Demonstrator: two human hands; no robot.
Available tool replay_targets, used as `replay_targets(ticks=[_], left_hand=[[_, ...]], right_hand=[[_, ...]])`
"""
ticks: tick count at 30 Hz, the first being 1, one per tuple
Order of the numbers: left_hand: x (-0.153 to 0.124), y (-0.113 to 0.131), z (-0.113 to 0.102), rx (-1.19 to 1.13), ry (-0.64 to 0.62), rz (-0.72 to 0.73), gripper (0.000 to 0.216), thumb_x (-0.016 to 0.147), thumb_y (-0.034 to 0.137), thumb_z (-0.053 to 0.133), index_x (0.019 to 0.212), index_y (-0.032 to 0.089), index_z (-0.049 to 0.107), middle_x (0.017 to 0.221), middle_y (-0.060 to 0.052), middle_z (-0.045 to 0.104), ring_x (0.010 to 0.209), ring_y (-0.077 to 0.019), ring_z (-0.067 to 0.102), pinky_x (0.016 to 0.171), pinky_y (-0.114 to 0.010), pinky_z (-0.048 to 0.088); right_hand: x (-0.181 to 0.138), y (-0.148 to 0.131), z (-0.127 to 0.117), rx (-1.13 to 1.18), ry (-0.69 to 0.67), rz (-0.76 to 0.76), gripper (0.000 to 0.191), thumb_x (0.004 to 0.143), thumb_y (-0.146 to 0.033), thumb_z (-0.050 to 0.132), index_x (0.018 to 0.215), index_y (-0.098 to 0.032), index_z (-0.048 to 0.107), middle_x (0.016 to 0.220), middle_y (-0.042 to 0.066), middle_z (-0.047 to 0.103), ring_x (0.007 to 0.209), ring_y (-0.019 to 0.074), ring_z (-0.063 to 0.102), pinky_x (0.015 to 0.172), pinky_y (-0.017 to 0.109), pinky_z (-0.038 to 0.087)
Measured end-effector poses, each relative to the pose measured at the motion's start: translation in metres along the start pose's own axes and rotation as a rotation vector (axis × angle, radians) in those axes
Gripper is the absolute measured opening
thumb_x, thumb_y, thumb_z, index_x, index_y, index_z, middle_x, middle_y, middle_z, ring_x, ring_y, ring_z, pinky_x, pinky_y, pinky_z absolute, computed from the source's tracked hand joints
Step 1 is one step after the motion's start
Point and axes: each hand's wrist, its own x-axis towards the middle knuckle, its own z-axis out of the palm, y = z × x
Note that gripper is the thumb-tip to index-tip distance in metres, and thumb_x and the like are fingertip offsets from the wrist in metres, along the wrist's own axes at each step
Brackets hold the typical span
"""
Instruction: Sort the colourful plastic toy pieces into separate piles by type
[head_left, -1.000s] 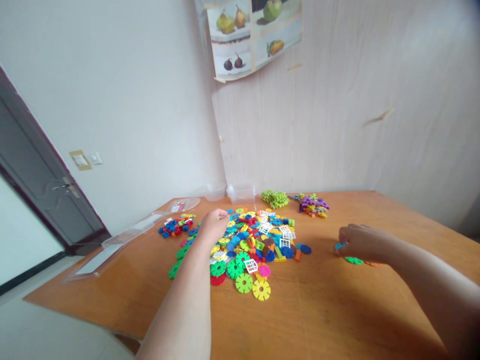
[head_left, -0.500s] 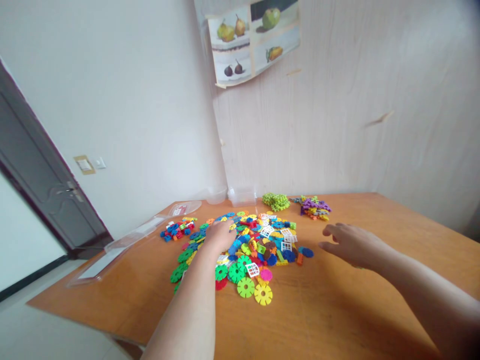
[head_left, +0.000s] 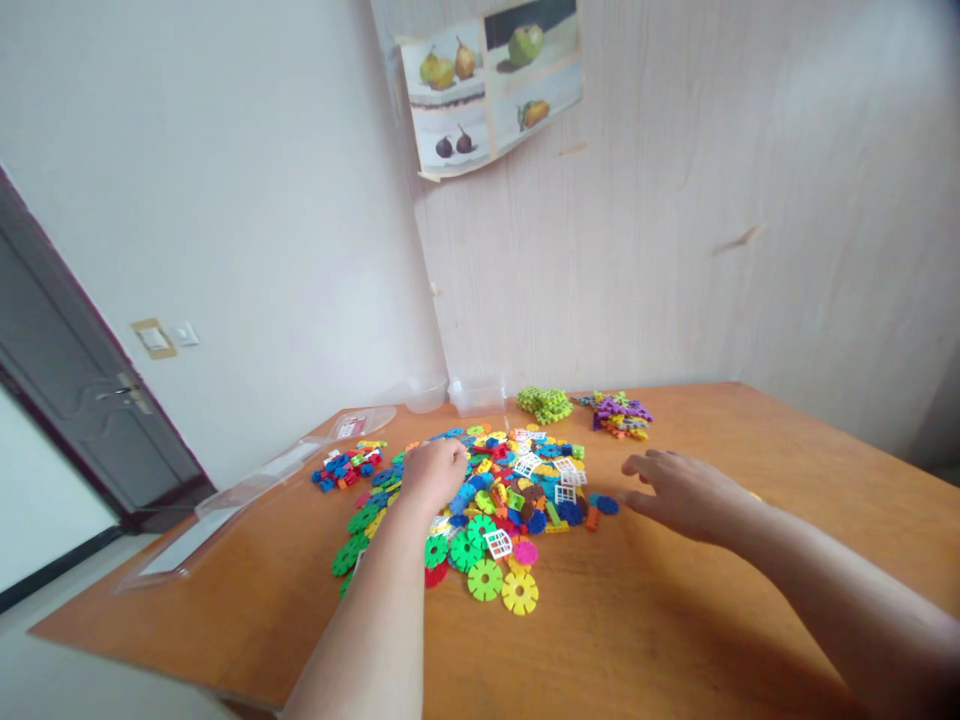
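A heap of colourful plastic snowflake discs and small bricks (head_left: pixel 510 490) lies in the middle of the wooden table (head_left: pixel 675 620). My left hand (head_left: pixel 435 468) rests on the heap's left side with its fingers curled down into the pieces; what they grip is hidden. My right hand (head_left: pixel 679 492) hovers just right of the heap, fingers stretched toward a blue disc (head_left: pixel 606 505), holding nothing. Green and yellow discs (head_left: pixel 501 586) lie at the heap's near edge.
A green cluster (head_left: pixel 546 402) and a purple cluster (head_left: pixel 621 413) of joined pieces sit at the back. Small red and blue bricks (head_left: pixel 346 464) lie left. Clear plastic tubs (head_left: pixel 477 392) and a clear lid (head_left: pixel 247 485) stand near the wall and left edge.
My right hand left the small pieces at the right and moved left toward the heap, opening its fingers. My left hand stayed on the heap, shifting slightly nearer.
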Motion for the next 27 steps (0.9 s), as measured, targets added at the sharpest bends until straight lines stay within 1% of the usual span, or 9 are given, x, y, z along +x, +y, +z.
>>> replay_targets(ticks=[3, 6, 8, 10, 14, 17, 21, 24, 27], left_hand=[[0.000, 0.003, -0.003, -0.087, 0.061, 0.021, 0.028, 0.090, 0.032, 0.045, 0.090, 0.023, 0.071, 0.097, -0.006, 0.072, 0.091, -0.0219, 0.064, 0.075, -0.029, 0.041], [-0.001, 0.012, -0.004, -0.399, 0.077, 0.021, 0.027, 0.090, 0.031, 0.047, 0.098, 0.021, 0.070, 0.098, -0.006, 0.073, 0.088, -0.0193, 0.064, 0.073, -0.027, 0.043], [-0.004, 0.023, -0.005, -0.623, 0.034, -0.015, 0.026, 0.087, 0.031, 0.053, 0.103, 0.018, 0.069, 0.093, -0.006, 0.072, 0.081, -0.0178, 0.064, 0.070, -0.026, 0.043], [-0.008, 0.037, -0.005, -0.797, -0.033, -0.020, 0.029, 0.084, 0.030, 0.058, 0.108, 0.017, 0.067, 0.086, -0.004, 0.070, 0.073, -0.0153, 0.061, 0.065, -0.025, 0.042], [-0.021, 0.066, -0.004, -1.035, -0.240, 0.072, 0.039, 0.084, 0.027, 0.061, 0.121, 0.016, 0.059, 0.070, 0.003, 0.059, 0.057, -0.0098, 0.049, 0.055, -0.022, 0.035], [-0.030, 0.084, -0.002, -1.167, -0.390, 0.142, 0.046, 0.085, 0.027, 0.063, 0.128, 0.016, 0.051, 0.069, 0.004, 0.055, 0.059, -0.0097, 0.049, 0.056, -0.022, 0.036], [-0.037, 0.097, 0.004, -1.315, -0.495, 0.142, 0.054, 0.083, 0.027, 0.068, 0.131, 0.015, 0.045, 0.071, 0.004, 0.054, 0.065, -0.0117, 0.054, 0.061, -0.023, 0.040], [-0.038, 0.100, 0.004, -1.284, -0.496, 0.120, 0.058, 0.082, 0.030, 0.070, 0.132, 0.014, 0.045, 0.069, 0.004, 0.056, 0.063, -0.0115, 0.054, 0.059, -0.023, 0.038], [-0.034, 0.094, 0.000, -1.223, -0.409, 0.092, 0.050, 0.082, 0.030, 0.068, 0.127, 0.015, 0.051, 0.072, 0.002, 0.060, 0.064, -0.0117, 0.057, 0.061, -0.023, 0.040]], right_hand=[[-0.001, -0.008, -0.002, 0.022, 0.036, -0.035, 0.041, 0.088, -0.047, 0.054, 0.114, -0.019, 0.067, 0.105, 0.013, 0.068, 0.095, 0.0285, 0.066, 0.079, 0.038, 0.047], [-0.004, -0.025, -0.006, 0.062, 0.098, -0.092, 0.037, 0.091, -0.043, 0.051, 0.112, -0.018, 0.067, 0.104, 0.013, 0.068, 0.096, 0.0281, 0.065, 0.080, 0.039, 0.048], [-0.009, -0.039, -0.009, 0.105, 0.153, -0.133, 0.037, 0.093, -0.041, 0.049, 0.116, -0.018, 0.065, 0.107, 0.013, 0.067, 0.097, 0.0278, 0.065, 0.082, 0.039, 0.049], [-0.014, -0.055, -0.010, 0.161, 0.205, -0.178, 0.041, 0.093, -0.040, 0.049, 0.127, -0.018, 0.060, 0.114, 0.013, 0.065, 0.101, 0.0274, 0.064, 0.086, 0.040, 0.050], [-0.022, -0.079, -0.010, 0.232, 0.261, -0.274, 0.057, 0.091, -0.038, 0.054, 0.144, -0.020, 0.044, 0.129, 0.013, 0.059, 0.113, 0.0285, 0.059, 0.092, 0.042, 0.049], [-0.026, -0.088, -0.009, 0.257, 0.248, -0.306, 0.060, 0.089, -0.036, 0.058, 0.145, -0.020, 0.042, 0.129, 0.013, 0.060, 0.115, 0.0291, 0.059, 0.093, 0.042, 0.049], [-0.027, -0.092, -0.009, 0.291, 0.220, -0.322, 0.043, 0.087, -0.029, 0.059, 0.129, -0.021, 0.055, 0.113, 0.010, 0.066, 0.103, 0.0254, 0.063, 0.086, 0.037, 0.050], [-0.026, -0.087, -0.009, 0.260, 0.207, -0.304, 0.030, 0.086, -0.026, 0.057, 0.115, -0.023, 0.061, 0.103, 0.007, 0.067, 0.094, 0.0229, 0.064, 0.079, 0.033, 0.048], [-0.021, -0.075, -0.010, 0.181, 0.206, -0.213, 0.025, 0.087, -0.032, 0.055, 0.109, -0.022, 0.063, 0.098, 0.007, 0.067, 0.089, 0.0233, 0.064, 0.075, 0.032, 0.045]])
